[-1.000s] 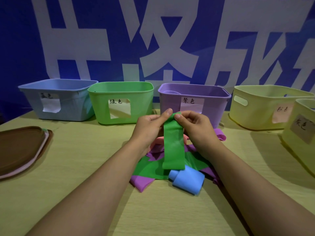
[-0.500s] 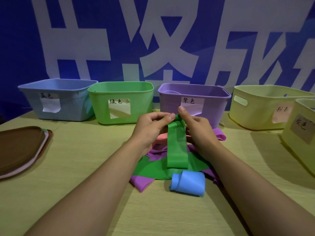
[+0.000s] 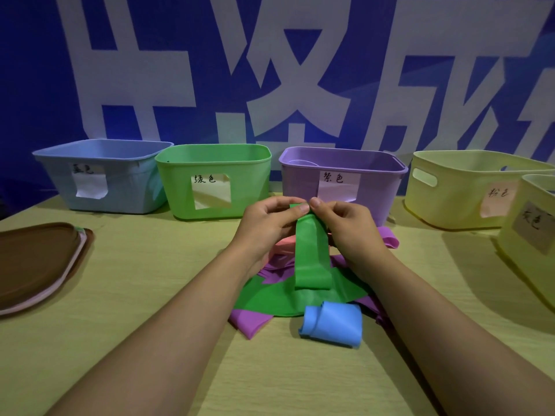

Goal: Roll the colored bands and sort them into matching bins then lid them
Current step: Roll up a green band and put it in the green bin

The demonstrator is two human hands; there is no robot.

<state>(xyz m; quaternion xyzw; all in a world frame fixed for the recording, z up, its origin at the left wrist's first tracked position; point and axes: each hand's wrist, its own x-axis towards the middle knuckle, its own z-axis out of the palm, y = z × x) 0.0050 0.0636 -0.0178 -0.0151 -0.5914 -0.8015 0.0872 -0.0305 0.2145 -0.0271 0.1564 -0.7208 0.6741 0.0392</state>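
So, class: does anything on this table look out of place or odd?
Yes. The rolled blue band lies on the table beside the loose band pile, not in the pale blue plastic bin, and its roll is slack at one end. No bin wears a lid.

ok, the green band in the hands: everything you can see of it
The green band is a flat, smooth strip, stretchy rubber by its look. The left hand and right hand pinch its top end together, in front of the purple bin. It hangs down from there, doubled; its folded lower end lies on more green sheet in the pile, just above the rolled blue band. Not yet rolled.
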